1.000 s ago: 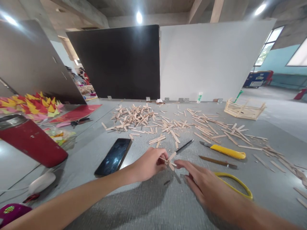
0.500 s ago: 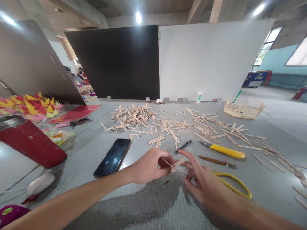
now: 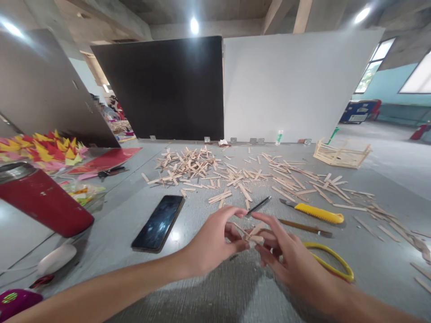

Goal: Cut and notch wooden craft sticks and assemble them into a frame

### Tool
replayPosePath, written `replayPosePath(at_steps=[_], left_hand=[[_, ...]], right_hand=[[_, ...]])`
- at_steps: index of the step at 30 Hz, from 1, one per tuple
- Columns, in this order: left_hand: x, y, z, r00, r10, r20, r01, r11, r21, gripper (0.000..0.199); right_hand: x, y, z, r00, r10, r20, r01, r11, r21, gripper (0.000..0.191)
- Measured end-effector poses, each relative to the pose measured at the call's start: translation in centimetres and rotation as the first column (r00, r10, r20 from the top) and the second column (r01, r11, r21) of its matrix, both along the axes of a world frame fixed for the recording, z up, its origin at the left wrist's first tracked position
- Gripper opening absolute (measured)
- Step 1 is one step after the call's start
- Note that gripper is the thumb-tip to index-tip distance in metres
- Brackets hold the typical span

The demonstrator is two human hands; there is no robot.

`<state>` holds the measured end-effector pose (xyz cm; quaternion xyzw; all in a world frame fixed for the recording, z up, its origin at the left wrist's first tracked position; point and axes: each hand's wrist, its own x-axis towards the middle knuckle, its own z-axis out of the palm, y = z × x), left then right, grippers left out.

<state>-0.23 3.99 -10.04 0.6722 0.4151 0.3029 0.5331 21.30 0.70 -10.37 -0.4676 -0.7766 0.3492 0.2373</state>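
- covering the table: wooden sticks. a heap at the back holds crossed pieces, probably done, though joints cannot be confirmed.
- loose sticks, right of the heap: apparently unused, so much seems left.
- left hand: index finger raised, thumb and lower fingers pinching the stick piece.
- right hand: index finger raised, other fingers curled against its opposite side.
- stick piece: between both hands; sticks crossing, judged partly done.

No legible text.
Markings on the blue container, white-green tube and purple object's round sticker were too small or blurred.
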Motion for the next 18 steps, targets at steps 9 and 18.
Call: replayPosePath(at_steps=[9, 18], left_hand=[[0.4, 0.0, -0.9, 0.998, -0.044, -0.053, 0.045, 0.999, 0.009, 0.019], [0.6, -0.2, -1.8, 0.998, -0.042, -0.041, 0.041, 0.999, -0.025, 0.019]], right_hand=[[0.0, -0.3, -0.3, 0.997, 0.050, 0.063, -0.051, 0.999, 0.005, 0.069], [1.0, -0.5, -2.1, 0.984, 0.077, 0.160, -0.086, 0.995, 0.049, 0.077]])
